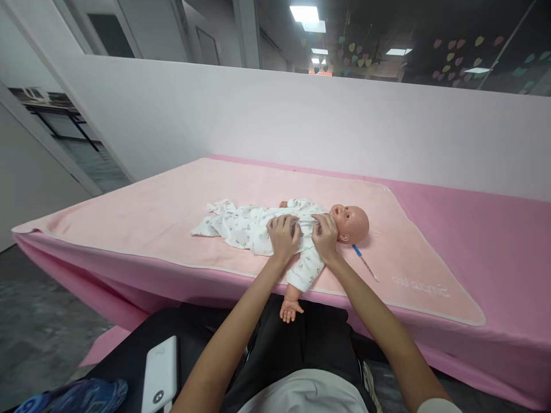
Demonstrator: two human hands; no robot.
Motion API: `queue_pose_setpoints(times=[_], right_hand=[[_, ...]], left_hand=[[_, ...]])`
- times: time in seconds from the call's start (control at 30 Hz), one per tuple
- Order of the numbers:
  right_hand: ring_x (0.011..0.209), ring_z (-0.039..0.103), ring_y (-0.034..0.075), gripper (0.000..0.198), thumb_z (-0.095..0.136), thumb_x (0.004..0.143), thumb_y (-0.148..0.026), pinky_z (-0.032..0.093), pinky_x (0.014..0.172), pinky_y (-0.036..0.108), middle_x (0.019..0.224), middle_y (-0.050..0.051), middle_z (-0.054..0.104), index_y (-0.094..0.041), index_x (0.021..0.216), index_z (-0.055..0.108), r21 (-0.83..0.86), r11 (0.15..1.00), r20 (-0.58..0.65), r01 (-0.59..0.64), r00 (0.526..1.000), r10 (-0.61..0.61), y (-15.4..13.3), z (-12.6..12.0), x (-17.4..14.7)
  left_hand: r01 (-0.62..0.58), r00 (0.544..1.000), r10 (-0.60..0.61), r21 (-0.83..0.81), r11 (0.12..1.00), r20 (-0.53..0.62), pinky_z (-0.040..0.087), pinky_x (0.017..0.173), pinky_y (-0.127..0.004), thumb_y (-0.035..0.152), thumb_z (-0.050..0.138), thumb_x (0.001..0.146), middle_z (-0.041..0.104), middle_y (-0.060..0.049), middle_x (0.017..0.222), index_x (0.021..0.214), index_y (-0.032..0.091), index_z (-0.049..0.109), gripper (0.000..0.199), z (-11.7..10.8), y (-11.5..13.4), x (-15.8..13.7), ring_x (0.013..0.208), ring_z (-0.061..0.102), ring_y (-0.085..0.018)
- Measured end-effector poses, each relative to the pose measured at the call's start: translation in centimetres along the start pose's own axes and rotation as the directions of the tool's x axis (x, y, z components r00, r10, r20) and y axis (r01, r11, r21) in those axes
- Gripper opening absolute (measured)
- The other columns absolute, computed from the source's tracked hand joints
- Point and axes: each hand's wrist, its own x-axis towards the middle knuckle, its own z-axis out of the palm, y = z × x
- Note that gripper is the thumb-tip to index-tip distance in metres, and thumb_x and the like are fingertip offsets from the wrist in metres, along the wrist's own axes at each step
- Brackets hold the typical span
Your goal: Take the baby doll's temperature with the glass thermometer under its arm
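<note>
A baby doll (352, 223) lies on its back with its head to the right, dressed in white printed clothes (245, 225). On the front of the doll's top, my left hand (284, 236) has its fingers curled in a pinch on the cloth over the chest. My right hand (326, 236) pinches the cloth nearer the neck, close to the doll's chin. Both fingertips are partly hidden. One doll arm (291, 304) sticks out toward me past the table edge, between my forearms.
A peach towel (172, 189) lies under the doll on a pink-covered table (473, 229). Near the doll's head lies a thin stick with a blue end (365, 261). A white wall (275, 126) rises behind. A white power bank (159, 373) rests on a black surface at lower left.
</note>
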Motion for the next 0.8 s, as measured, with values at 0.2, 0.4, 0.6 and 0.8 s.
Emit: queue_pose_setpoints(times=[0.2,0.4,0.6,0.8], right_hand=[[0.088,0.052,0.020,0.032,0.040,0.070,-0.007,0.039,0.084,0.035,0.092,0.006,0.062,-0.019,0.091,0.060,-0.046,0.995,0.150,0.085,0.986,-0.077,-1.2,0.0,0.4],[0.079,0.053,0.019,0.020,0.044,0.073,-0.010,0.037,0.084,0.034,0.077,0.005,0.063,-0.019,0.080,0.060,0.028,0.998,0.305,0.064,0.950,-0.070,-2.1,2.1,2.4],[0.080,0.055,0.020,0.024,0.038,0.078,-0.013,0.040,0.078,0.033,0.082,0.007,0.064,-0.018,0.084,0.061,0.090,0.995,0.197,-0.038,0.980,0.019,-1.1,2.7,2.0],[0.081,0.055,0.021,0.023,0.040,0.075,-0.012,0.041,0.077,0.033,0.082,0.007,0.064,-0.018,0.083,0.061,0.081,0.990,0.185,-0.116,0.978,0.100,-1.1,2.4,1.3]], left_hand=[[0.020,0.999,-0.018,-0.049,0.999,0.028,0.030,0.086,-0.037,0.018,0.043,0.082,0.061,-0.004,0.087,0.082,0.019,0.052,0.009,-0.1,0.2,-0.2,0.088,0.050,-0.020],[0.088,0.996,-0.088,-0.045,0.995,0.004,0.032,0.081,-0.036,0.024,0.038,0.088,0.062,-0.006,0.087,0.090,0.018,0.055,0.018,0.0,-0.1,-0.4,0.084,0.050,-0.021],[0.060,0.998,-0.060,-0.014,0.998,0.014,0.031,0.084,-0.038,0.019,0.047,0.079,0.062,-0.005,0.089,0.093,0.020,0.056,0.017,0.1,0.0,-0.4,0.087,0.051,-0.022],[0.056,0.998,-0.057,0.022,0.998,0.032,0.030,0.085,-0.038,0.018,0.050,0.077,0.062,-0.003,0.088,0.089,0.021,0.058,0.015,0.2,0.2,-0.2,0.087,0.050,-0.022]])
